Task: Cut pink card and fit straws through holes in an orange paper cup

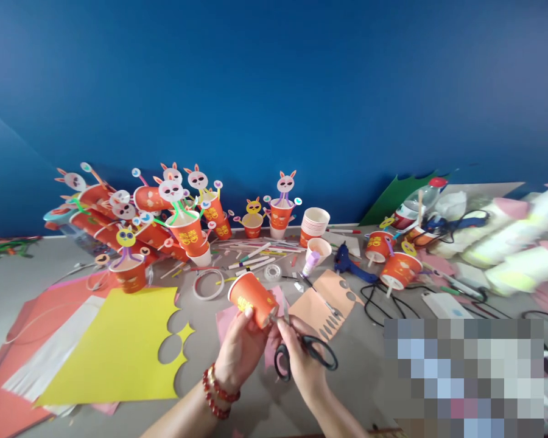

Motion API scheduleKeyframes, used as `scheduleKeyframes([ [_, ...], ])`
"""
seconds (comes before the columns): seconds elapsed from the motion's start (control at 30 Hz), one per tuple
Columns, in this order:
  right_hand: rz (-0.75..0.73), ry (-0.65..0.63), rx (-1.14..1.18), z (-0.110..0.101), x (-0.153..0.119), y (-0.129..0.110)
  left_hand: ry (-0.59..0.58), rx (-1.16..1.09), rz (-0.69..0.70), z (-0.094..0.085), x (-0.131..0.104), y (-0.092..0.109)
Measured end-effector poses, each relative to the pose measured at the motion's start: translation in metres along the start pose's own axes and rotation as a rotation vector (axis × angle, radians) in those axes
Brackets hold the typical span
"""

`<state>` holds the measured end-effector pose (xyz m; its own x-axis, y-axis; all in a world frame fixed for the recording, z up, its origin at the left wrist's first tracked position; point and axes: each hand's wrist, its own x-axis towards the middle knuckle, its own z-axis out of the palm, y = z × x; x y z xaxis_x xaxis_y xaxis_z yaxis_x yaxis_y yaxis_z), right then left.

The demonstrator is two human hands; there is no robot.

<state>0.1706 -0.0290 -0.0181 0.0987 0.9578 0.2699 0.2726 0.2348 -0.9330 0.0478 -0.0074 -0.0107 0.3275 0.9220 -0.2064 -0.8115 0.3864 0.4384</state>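
Note:
My left hand (241,351) grips a red paper cup (252,298) with gold print, tilted on its side with the mouth facing up and left. My right hand (302,359) holds black-handled scissors (307,354), whose tip touches the cup's base. A red bead bracelet (219,389) circles my left wrist. Both hands hover over the grey table (210,340), above a pink sheet (226,322).
A yellow sheet with cut-out holes (119,347) and red paper (9,389) lie at the left. Finished cup animals (182,228) crowd the back left, with a cup stack (314,226). A blue glue gun (347,263), peach paper (322,304), tape ring (209,285), cables and markers lie around.

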Motion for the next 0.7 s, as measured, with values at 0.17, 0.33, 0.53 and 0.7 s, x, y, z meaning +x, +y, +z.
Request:
scheduleKeyframes([
  [0.17, -0.177, 0.014, -0.120, -0.005, 0.005, 0.001, -0.051, -0.058, -0.007, 0.002, 0.001, 0.004],
  [0.33, -0.198, -0.050, -0.122, -0.003, 0.005, -0.001, -0.029, -0.044, -0.026, -0.001, 0.003, 0.006],
  [0.53, 0.126, 0.024, 0.082, 0.007, 0.000, -0.007, -0.036, -0.091, -0.035, -0.003, -0.001, 0.001],
  [0.7, 0.051, 0.002, 0.051, 0.008, 0.002, -0.006, -0.054, -0.118, -0.051, -0.001, -0.002, 0.009],
])
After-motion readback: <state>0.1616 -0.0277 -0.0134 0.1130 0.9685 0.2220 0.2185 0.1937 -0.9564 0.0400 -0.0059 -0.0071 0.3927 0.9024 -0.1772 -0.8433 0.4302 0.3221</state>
